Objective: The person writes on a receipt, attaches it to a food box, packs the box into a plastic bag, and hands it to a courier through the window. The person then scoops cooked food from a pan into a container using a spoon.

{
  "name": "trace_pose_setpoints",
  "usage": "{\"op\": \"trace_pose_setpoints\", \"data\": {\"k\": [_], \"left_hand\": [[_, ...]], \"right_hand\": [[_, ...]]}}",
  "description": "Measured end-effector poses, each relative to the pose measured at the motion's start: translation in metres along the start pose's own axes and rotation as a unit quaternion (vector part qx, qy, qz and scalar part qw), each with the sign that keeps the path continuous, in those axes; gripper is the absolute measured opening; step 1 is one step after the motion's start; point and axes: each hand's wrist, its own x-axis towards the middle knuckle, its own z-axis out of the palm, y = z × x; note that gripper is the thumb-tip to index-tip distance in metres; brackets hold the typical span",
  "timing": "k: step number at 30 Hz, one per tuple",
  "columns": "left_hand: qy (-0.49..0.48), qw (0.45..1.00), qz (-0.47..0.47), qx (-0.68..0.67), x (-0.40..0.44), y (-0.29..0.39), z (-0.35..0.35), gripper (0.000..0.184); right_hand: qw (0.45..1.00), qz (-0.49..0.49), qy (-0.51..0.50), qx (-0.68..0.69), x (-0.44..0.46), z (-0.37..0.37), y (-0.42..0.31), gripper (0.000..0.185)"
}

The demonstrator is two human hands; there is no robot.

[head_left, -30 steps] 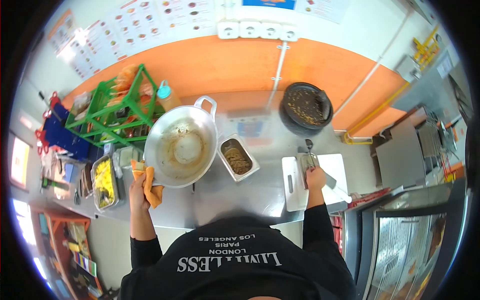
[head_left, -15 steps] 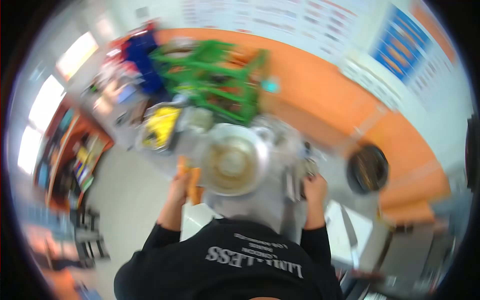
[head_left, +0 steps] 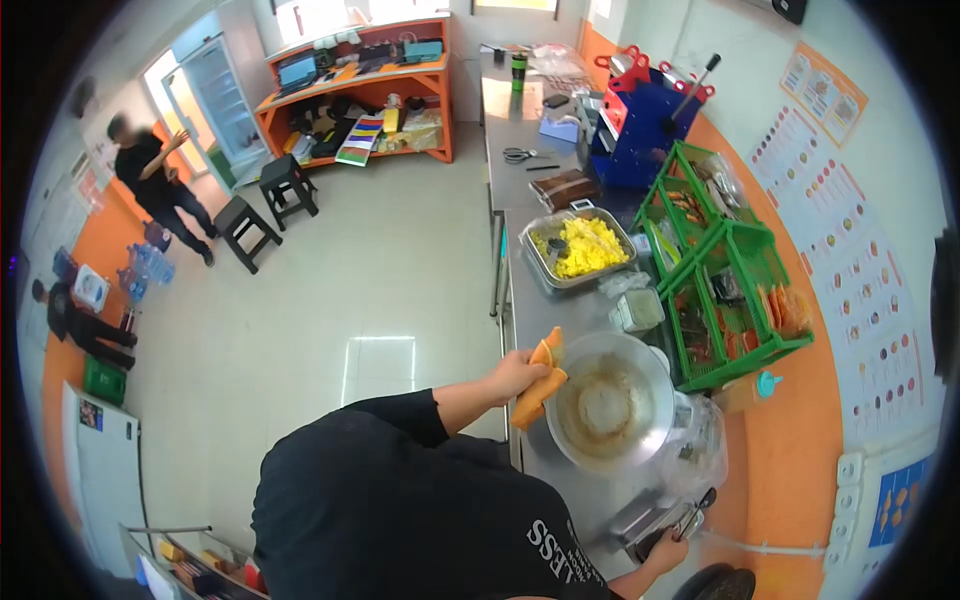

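Observation:
My left hand [head_left: 518, 375] is closed around a folded orange cloth [head_left: 537, 398], beside the near-left rim of a large metal pan [head_left: 652, 400]. The pan is wide, with brown residue over its bottom. At the lower right, my right hand [head_left: 667, 552] grips what looks like a pair of metal tongs [head_left: 692, 516] with a black end. Under the tongs lies a rectangular metal container [head_left: 637, 526], partly covered by the hand. A clear plastic bag [head_left: 704, 452] rests between the pan and that container.
Beyond the pan stand a lidded clear tub [head_left: 639, 310], a metal tray [head_left: 545, 272] of yellow food and a green basket rack [head_left: 735, 375]. Scissors [head_left: 522, 155] lie farther along the steel table [head_left: 520, 190]. Two people are across the room, near black stools [head_left: 287, 187].
The view has swung left, bringing more floor, the stools and two people into sight. My left hand keeps the orange cloth by the pan; my right hand stays at the metal items.

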Motion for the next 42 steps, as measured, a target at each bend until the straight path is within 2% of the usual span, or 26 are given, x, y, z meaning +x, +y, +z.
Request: {"op": "trace_pose_setpoints", "data": {"k": [2,3,4,5,6,7,8,10,11,16,25,28,30,31,33,36,40,42], "left_hand": [[0.006,0.999,0.031,0.004,0.009,-0.027,-0.014,0.033],[0.047,0.998,0.017,-0.04,-0.004,-0.014,-0.009,0.032],[0.052,0.998,0.007,0.019,0.003,-0.023,-0.019,0.029],[0.001,1.0,-0.006,-0.027,-0.004,-0.013,-0.021,0.027],[-0.044,0.996,0.013,-0.071,-0.005,-0.014,-0.022,0.024],[-0.046,0.996,0.038,-0.065,0.002,-0.017,-0.023,0.024],[-0.055,0.996,0.02,-0.07,-0.01,0.0,-0.012,0.024],[-0.032,0.997,0.028,-0.063,-0.003,0.002,-0.004,0.024],[-0.059,0.997,0.015,-0.055,0.001,0.003,-0.001,0.024],[-0.066,0.997,0.003,-0.048,-0.004,0.006,0.0,0.024],[-0.073,0.997,-0.012,-0.033,-0.004,0.009,0.02,0.024],[-0.072,0.997,-0.016,-0.036,-0.014,0.019,0.031,0.026],[-0.069,0.997,-0.017,-0.037,-0.012,0.023,0.033,0.027],[-0.067,0.997,-0.009,-0.034,-0.009,0.018,0.031,0.027],[-0.065,0.997,-0.002,-0.032,-0.004,0.013,0.029,0.027],[-0.07,0.997,0.0,-0.028,0.001,0.009,0.029,0.027],[-0.097,0.995,-0.002,-0.016,0.008,0.008,0.033,0.027],[-0.11,0.994,0.001,-0.011,0.011,0.011,0.036,0.026]], "right_hand": [[1.0,-0.01,0.006,0.004,0.002,0.006,0.02,0.03],[0.999,-0.037,-0.009,0.013,-0.002,-0.001,0.014,0.033],[0.997,0.003,-0.023,0.075,-0.004,-0.001,0.014,0.035],[0.997,0.027,-0.046,0.058,-0.016,-0.026,-0.018,0.035],[0.998,0.038,-0.033,0.023,-0.016,-0.026,-0.012,0.032],[0.998,0.049,-0.012,0.027,-0.016,-0.023,-0.009,0.034],[0.999,0.051,0.01,-0.01,-0.018,-0.027,-0.011,0.032],[0.996,0.08,0.0,-0.027,-0.012,-0.022,-0.009,0.03],[0.996,0.091,0.001,-0.019,-0.012,-0.026,-0.011,0.03],[0.989,0.146,0.01,-0.001,-0.026,-0.028,-0.016,0.026],[0.99,0.14,-0.006,0.013,-0.038,-0.025,-0.014,0.027],[0.992,0.111,0.044,0.041,-0.051,-0.029,-0.018,0.029],[0.99,0.011,0.135,0.046,-0.069,-0.032,-0.022,0.038],[0.99,0.008,0.136,0.047,-0.081,-0.038,-0.025,0.038],[0.996,0.039,-0.005,-0.078,-0.108,-0.063,-0.044,0.05],[0.993,0.005,0.006,-0.115,-0.131,-0.051,-0.027,0.061],[0.996,0.007,-0.027,-0.089,-0.136,-0.043,-0.021,0.057],[0.998,-0.008,0.022,-0.056,-0.132,-0.04,-0.021,0.05]]}}
